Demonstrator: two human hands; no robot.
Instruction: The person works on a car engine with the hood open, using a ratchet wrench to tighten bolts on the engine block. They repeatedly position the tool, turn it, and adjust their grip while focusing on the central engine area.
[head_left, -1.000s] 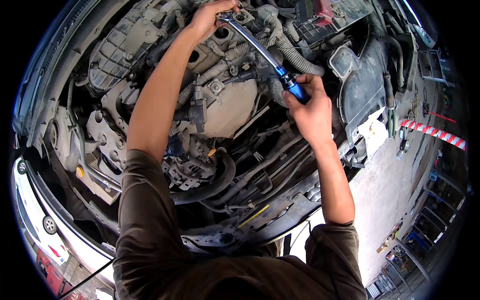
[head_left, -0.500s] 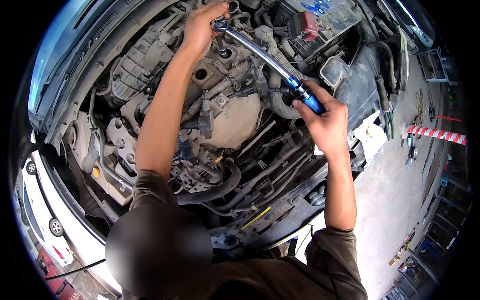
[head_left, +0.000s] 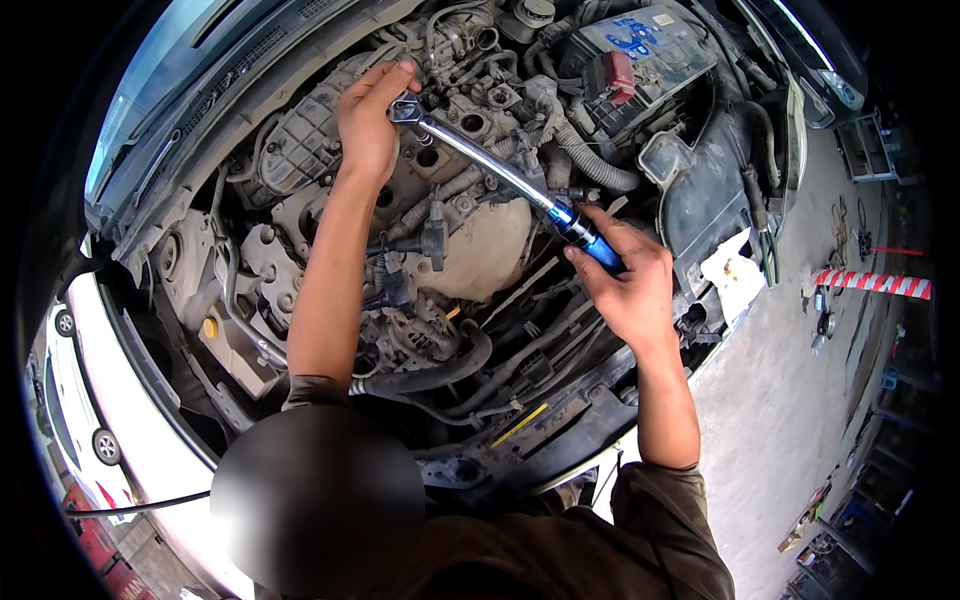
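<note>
A long chrome torque wrench [head_left: 480, 160] with a blue handle lies diagonally over the dusty engine [head_left: 470, 240]. My left hand [head_left: 370, 120] is closed at the ratchet head [head_left: 405, 109], with a short socket piece hanging below it over round openings in the engine. Whatever else those fingers cover is hidden. My right hand [head_left: 625, 285] grips the blue handle [head_left: 595, 243] at the lower right end, above hoses and the bay's front part.
A battery [head_left: 660, 50] with a red terminal cover sits upper right, beside a black plastic housing [head_left: 690, 200]. A pale rag [head_left: 725, 265] rests on the bay's right edge. Beyond are a striped pole [head_left: 870, 283], metal racks and a white car [head_left: 80, 400].
Both hands have carried the wrench toward me, its head shifting down and left, away from the opening it was above. The view has also shifted slightly. Both grips stay closed.
</note>
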